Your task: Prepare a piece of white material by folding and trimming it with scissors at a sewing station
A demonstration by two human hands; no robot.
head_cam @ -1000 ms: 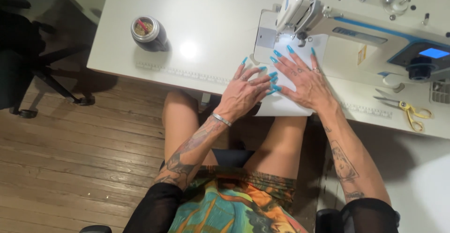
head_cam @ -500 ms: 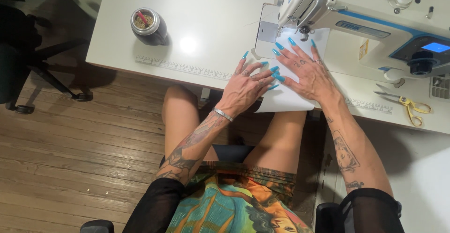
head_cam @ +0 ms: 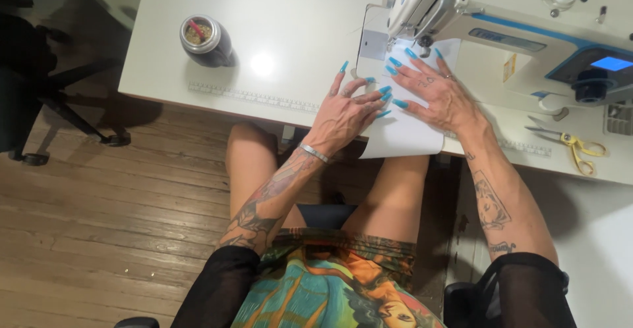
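— Where's the white cloth?
— On the white table, under the sewing machine; its near edge hangs over the table's front.
— And the hands?
— Both lie flat, fingers spread, gripping nothing; left hand and right hand press on it.
— Anything else?
— A cup far left; yellow scissors right.

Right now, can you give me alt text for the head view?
Both hands, left hand and right hand, press white fabric flat at a white sewing machine. Yellow-handled scissors lie right; a dark cup stands left.
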